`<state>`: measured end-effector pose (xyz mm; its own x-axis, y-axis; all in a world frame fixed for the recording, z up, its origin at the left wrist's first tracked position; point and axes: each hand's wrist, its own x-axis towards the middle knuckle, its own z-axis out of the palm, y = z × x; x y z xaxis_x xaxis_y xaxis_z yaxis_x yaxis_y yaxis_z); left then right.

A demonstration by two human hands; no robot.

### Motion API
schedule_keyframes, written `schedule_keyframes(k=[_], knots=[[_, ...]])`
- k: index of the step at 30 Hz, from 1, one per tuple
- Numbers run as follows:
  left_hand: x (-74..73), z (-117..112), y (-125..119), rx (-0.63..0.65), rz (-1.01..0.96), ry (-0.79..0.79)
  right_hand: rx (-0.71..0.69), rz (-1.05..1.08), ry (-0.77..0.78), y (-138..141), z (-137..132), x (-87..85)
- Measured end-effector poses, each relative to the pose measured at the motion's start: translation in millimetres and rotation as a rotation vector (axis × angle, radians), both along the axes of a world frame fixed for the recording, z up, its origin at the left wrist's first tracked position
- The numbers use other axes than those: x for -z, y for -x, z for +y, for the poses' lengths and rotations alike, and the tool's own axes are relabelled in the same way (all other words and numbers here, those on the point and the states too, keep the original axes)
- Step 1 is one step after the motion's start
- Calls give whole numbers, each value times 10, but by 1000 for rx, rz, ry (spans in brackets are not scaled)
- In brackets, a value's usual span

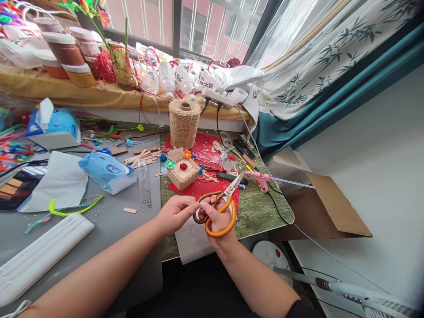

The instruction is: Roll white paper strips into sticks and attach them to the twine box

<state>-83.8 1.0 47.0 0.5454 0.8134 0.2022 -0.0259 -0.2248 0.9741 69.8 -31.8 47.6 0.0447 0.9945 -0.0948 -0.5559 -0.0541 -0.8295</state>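
My right hand (217,221) is closed through the orange handles of a pair of scissors (221,206), blades pointing up and right. My left hand (175,213) pinches a thin wooden stick (191,202) and holds it at the scissors' pivot. Both hands hover over the near edge of the green mat (261,212). Just beyond them a small twine-wrapped box (183,173) with a red flower on top sits on red paper (205,185).
A big spool of jute twine (184,123) stands behind the box. A pink glue gun (261,178) lies to the right, loose wooden sticks (141,157) and a clear ruler (144,185) to the left. Tissue packs (106,170), a white keyboard (39,254) and a cardboard box (326,207) surround the area.
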Motion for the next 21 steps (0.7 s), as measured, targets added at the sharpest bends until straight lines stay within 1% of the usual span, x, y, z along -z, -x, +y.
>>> schedule_keyframes(k=[4, 7, 10, 13, 15, 18, 21], knots=[[13, 8, 32, -9, -3, -81, -26, 23, -6, 34, -30, 11], [-11, 9, 46, -8, 22, -167, -35, 34, -1, 47, -32, -5], [-37, 10, 60, -2, 31, -171, -40, 20, -15, 62, -30, -32], [-30, 16, 76, 29, 16, -97, -37, -46, -46, 56, -11, -61], [-8, 27, 86, -15, -22, -30, -65, -98, -54, 17, 4, -66], [13, 55, 92, -142, -158, 116, -190, -179, 0, -106, -18, -23], [-12, 83, 87, -165, -337, 285, -325, -312, 85, -254, -143, 60]])
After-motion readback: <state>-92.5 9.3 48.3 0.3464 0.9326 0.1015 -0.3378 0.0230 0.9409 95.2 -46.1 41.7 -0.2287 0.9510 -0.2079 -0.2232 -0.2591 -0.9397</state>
